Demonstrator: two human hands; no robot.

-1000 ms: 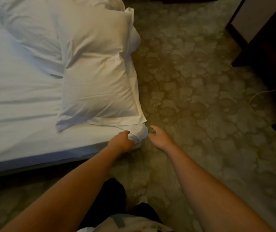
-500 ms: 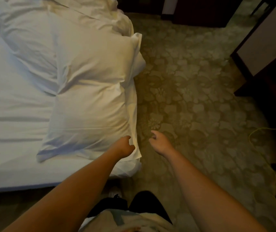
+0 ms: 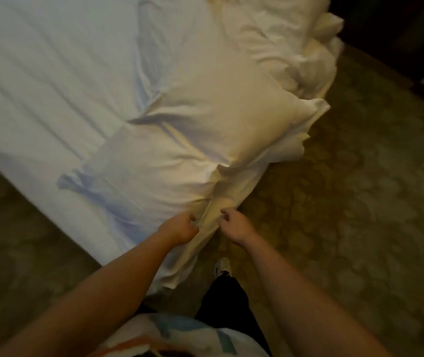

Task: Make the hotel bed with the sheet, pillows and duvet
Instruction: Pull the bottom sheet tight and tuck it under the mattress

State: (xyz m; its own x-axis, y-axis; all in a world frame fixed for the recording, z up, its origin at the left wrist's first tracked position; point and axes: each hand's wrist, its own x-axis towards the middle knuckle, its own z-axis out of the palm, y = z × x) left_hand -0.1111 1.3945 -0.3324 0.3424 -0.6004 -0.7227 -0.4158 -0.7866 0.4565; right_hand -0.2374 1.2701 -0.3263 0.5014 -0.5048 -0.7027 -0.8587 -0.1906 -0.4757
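While we stand at the near corner of the bed [image 3: 82, 228], both arms reach forward over it. Our left hand [image 3: 180, 228] is closed tight, its fingers curled round a fold of white cloth [image 3: 209, 220] that runs down off the corner. Whether this fold belongs to the sheet or to a pillowcase, we cannot tell. Our right hand [image 3: 236, 228] is just to the right of the fold, fingers curled in towards its edge. We cannot tell whether it pinches the cloth or only touches it.

A white pillow [image 3: 205, 130] lies just beyond the hands, along the right edge of the bed, and its far right corner sticks out past the mattress. Farther off, at the far right, we see a rumpled heap of white bedding [image 3: 283, 34], part of it spilling over the edge. The white sheet [image 3: 51, 73] covers the left part of the bed, with long shallow creases.

Patterned carpet [image 3: 360, 202] surrounds the bed. Below the hands we see a dark trouser leg [image 3: 226, 300] and a pale shoe [image 3: 222, 265] on the carpet.
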